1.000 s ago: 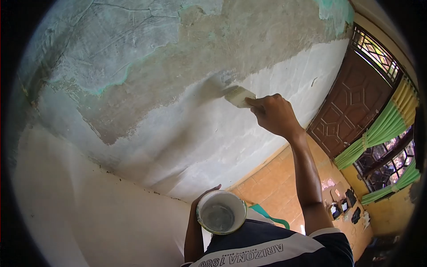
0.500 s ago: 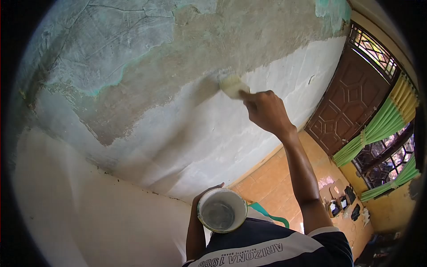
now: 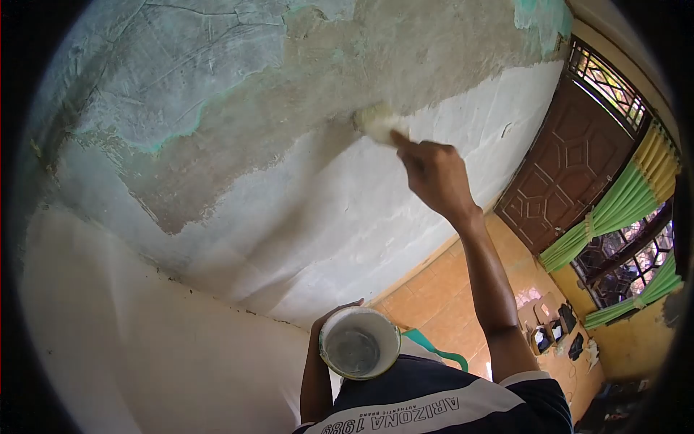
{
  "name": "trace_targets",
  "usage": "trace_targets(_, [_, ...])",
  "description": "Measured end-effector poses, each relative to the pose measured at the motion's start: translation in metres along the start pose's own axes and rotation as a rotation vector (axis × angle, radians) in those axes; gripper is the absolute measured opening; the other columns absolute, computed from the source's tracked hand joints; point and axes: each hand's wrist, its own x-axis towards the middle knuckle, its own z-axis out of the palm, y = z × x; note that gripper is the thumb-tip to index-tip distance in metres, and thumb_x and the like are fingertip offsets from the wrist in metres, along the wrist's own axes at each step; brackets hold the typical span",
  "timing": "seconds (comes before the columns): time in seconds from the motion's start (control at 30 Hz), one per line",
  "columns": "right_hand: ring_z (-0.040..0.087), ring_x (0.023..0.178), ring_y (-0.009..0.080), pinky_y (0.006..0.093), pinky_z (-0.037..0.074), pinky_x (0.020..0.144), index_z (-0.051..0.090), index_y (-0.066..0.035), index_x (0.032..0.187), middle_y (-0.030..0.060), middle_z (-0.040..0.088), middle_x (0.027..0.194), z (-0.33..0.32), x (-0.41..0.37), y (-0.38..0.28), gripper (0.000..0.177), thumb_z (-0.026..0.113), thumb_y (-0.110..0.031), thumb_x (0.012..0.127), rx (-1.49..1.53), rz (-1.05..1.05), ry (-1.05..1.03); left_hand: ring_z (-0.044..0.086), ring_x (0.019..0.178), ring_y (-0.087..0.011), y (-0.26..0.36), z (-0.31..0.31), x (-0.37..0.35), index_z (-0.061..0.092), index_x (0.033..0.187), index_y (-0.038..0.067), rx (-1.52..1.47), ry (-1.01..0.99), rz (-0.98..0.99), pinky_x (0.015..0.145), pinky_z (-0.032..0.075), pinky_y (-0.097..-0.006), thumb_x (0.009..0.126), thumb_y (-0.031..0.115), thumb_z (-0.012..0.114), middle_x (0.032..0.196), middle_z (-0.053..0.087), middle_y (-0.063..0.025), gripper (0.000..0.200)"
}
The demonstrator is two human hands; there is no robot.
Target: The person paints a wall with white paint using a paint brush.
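Observation:
My right hand point(image 3: 439, 177) is closed on the handle of a wide pale brush point(image 3: 377, 123), whose bristles meet the wall point(image 3: 303, 199) where white coating borders bare grey-brown plaster. The brush is slightly blurred. Close to my body, my left hand point(image 3: 335, 312) is wrapped round the side of a round white bucket point(image 3: 359, 343); most of its fingers are hidden behind the rim. Greyish-white liquid shows inside the bucket.
A brown panelled door point(image 3: 567, 163) stands at the right, beside green curtains point(image 3: 611, 210) and a grilled window. Orange floor tiles point(image 3: 434, 296) lie below the wall. Boxes and dark items point(image 3: 553, 325) sit on the floor at the lower right.
The brush has moved slightly up the wall, and my right hand has tilted and shifted a little to the right. My left hand and the bucket are almost unmoved.

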Motion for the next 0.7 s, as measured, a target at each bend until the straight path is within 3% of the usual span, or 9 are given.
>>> trace_targets(0.07, [0.074, 0.068, 0.0347, 0.0443, 0.058, 0.068, 0.082, -0.013, 0.129, 0.0215, 0.078, 0.086, 0.010, -0.006, 0.014, 0.033, 0.073, -0.008, 0.098, -0.107, -0.061, -0.180, 0.077, 0.083, -0.0164, -0.013, -0.005, -0.005, 0.081, 0.123, 0.006, 0.053, -0.089, 0.279, 0.078, 0.065, -0.0353, 0.095, 0.017, 0.086, 0.101, 0.081, -0.0092, 0.031])
trace_targets(0.1, [0.076, 0.074, 0.0380, 0.0461, 0.059, 0.070, 0.082, -0.013, 0.127, 0.0221, 0.078, 0.087, 0.008, -0.008, 0.016, 0.032, 0.072, -0.009, 0.097, -0.132, -0.036, -0.239, 0.077, 0.083, -0.0164, -0.006, 0.002, -0.012, 0.081, 0.123, 0.006, 0.052, -0.091, 0.278, 0.078, 0.065, -0.0353, 0.095, 0.017, 0.086, 0.101, 0.081, -0.0092, 0.031])
trace_targets(0.17, [0.076, 0.074, 0.0376, 0.0459, 0.059, 0.070, 0.083, -0.014, 0.127, 0.0221, 0.078, 0.088, 0.001, -0.004, 0.020, 0.032, 0.072, -0.010, 0.097, -0.175, -0.001, -0.310, 0.077, 0.087, -0.0159, 0.013, 0.021, -0.026, 0.079, 0.132, 0.006, 0.060, 0.040, -0.001, 0.081, 0.065, -0.0342, 0.099, 0.014, 0.082, 0.107, 0.081, -0.0089, 0.034])
trace_targets(0.2, [0.076, 0.074, 0.0371, 0.0458, 0.059, 0.070, 0.083, -0.014, 0.126, 0.0222, 0.078, 0.089, -0.002, -0.003, 0.021, 0.031, 0.072, -0.010, 0.097, -0.215, 0.042, -0.380, 0.077, 0.087, -0.0159, 0.005, 0.013, -0.021, 0.079, 0.132, 0.006, 0.062, 0.041, -0.003, 0.081, 0.065, -0.0342, 0.099, 0.014, 0.082, 0.107, 0.081, -0.0089, 0.034])
trace_targets(0.23, [0.076, 0.074, 0.0371, 0.0458, 0.059, 0.070, 0.083, -0.014, 0.126, 0.0222, 0.078, 0.089, -0.004, 0.000, 0.019, 0.031, 0.072, -0.010, 0.097, -0.215, 0.044, -0.379, 0.077, 0.087, -0.0158, -0.007, 0.003, -0.014, 0.078, 0.133, 0.006, 0.079, -0.037, 0.156, 0.081, 0.065, -0.0342, 0.099, 0.014, 0.081, 0.107, 0.081, -0.0088, 0.035])
trace_targets(0.27, [0.076, 0.073, 0.0368, 0.0449, 0.059, 0.070, 0.083, -0.014, 0.126, 0.0219, 0.077, 0.087, -0.006, 0.003, 0.016, 0.032, 0.072, -0.010, 0.097, -0.188, 0.009, -0.302, 0.077, 0.088, -0.0157, -0.015, -0.006, -0.006, 0.078, 0.134, 0.006, 0.096, -0.117, 0.316, 0.081, 0.065, -0.0343, 0.100, 0.014, 0.080, 0.108, 0.081, -0.0088, 0.035])
trace_targets(0.5, [0.074, 0.072, 0.0356, 0.0445, 0.060, 0.070, 0.081, -0.012, 0.130, 0.0192, 0.076, 0.080, -0.010, 0.009, -0.009, 0.037, 0.070, -0.007, 0.096, 0.020, 0.016, 0.024, 0.078, 0.088, -0.0160, -0.004, 0.010, -0.022, 0.078, 0.133, 0.007, 0.060, -0.062, 0.172, 0.082, 0.066, -0.0344, 0.099, 0.015, 0.082, 0.107, 0.081, -0.0087, 0.035])
trace_targets(0.57, [0.074, 0.073, 0.0364, 0.0439, 0.059, 0.070, 0.081, -0.014, 0.130, 0.0208, 0.075, 0.081, -0.001, 0.004, 0.000, 0.035, 0.071, -0.009, 0.097, -0.019, 0.001, -0.043, 0.073, 0.067, -0.0182, -0.003, 0.016, -0.022, 0.082, 0.092, 0.007, 0.086, -0.006, 0.201, 0.067, 0.061, -0.0365, 0.091, 0.043, 0.091, 0.083, 0.079, -0.0087, 0.038])
trace_targets(0.7, [0.075, 0.073, 0.0374, 0.0439, 0.060, 0.073, 0.083, -0.016, 0.128, 0.0203, 0.078, 0.083, 0.003, -0.003, 0.011, 0.032, 0.072, -0.011, 0.098, -0.138, 0.020, -0.212, 0.073, 0.066, -0.0181, -0.008, 0.011, -0.013, 0.082, 0.092, 0.007, 0.086, 0.017, 0.252, 0.067, 0.061, -0.0367, 0.091, 0.044, 0.091, 0.082, 0.078, -0.0085, 0.038])
